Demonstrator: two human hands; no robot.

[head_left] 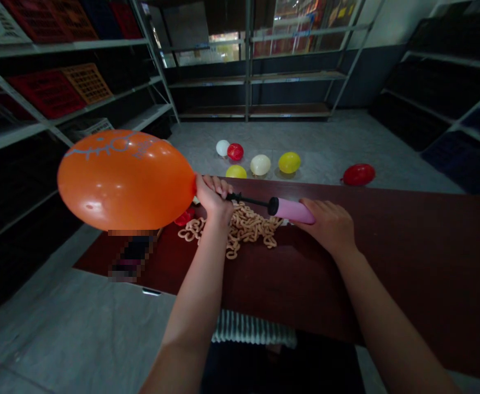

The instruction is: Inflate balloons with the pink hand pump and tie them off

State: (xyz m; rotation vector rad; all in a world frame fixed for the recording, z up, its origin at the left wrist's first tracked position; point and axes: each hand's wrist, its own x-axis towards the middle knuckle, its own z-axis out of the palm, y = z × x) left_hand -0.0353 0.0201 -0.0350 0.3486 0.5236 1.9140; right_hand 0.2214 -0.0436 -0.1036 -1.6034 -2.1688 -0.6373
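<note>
A large orange balloon (pixel 127 183), swollen with air and marked with grey print on top, is at the left. My left hand (pixel 214 196) is closed around its neck and the black end of a hand balloon pump. The black rod of the balloon pump (pixel 293 210) shows between my hands, running into its pink barrel. Around that barrel my right hand (pixel 330 225) is wrapped. Below the pump lies a heap of tan, curly, chain-like pieces (pixel 250 224) on the dark red table (pixel 408 262). A small red thing (pixel 185 217) sits partly hidden behind the orange balloon.
Several inflated balloons lie on the floor beyond the table, among them a yellow balloon (pixel 289 162) and a red balloon (pixel 358 174). A blurred-out dark flat object (pixel 133 257) is at the table's left end. Metal shelves (pixel 207 83) with crates (pixel 86 83) stand around.
</note>
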